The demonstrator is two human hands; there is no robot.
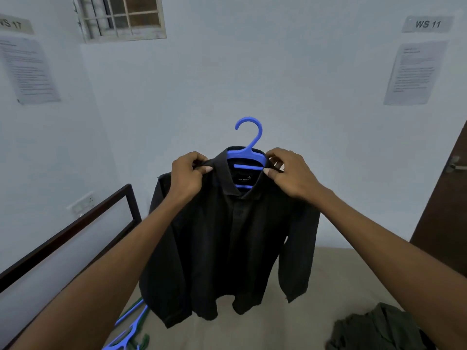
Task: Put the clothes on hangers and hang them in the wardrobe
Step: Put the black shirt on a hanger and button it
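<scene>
Both hands are pinched tight on the black shirt's [227, 238] collar: the left hand [190, 174] grips the left collar point between thumb and fingers, and the right hand [290, 173] clamps the right side of the collar just beside the blue hanger [249, 152]. That hanger sits inside the neck opening, hook standing up clear above the collar. Held up in the air in front of the white wall, the shirt hangs front-on, long sleeves dangling, its hem just over the beige bed [328, 274]. Down at lower left, spare blue and green hangers [129, 327] lie on the bed. At lower right, a dark green garment [374, 329] sits crumpled on the bed.
</scene>
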